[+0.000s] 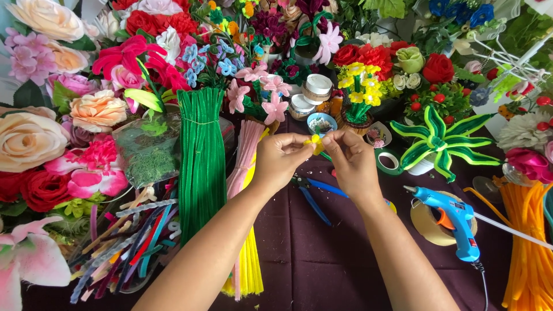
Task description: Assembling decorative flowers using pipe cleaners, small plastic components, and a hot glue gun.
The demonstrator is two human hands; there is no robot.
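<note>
My left hand and my right hand meet above the dark purple table, fingertips pinched together on a small yellow pipe-cleaner flower. A green stem shows just below it, between the hands. Blue-handled pliers lie on the cloth right under my hands. Whether both hands carry the flower's weight I cannot tell; both touch it.
A green pipe-cleaner bundle and a pink and yellow bundle lie left. A blue glue gun rests on a tape roll at right, beside orange pipe cleaners. Artificial flowers crowd the back and left; a green-striped pipe-cleaner plant stands right.
</note>
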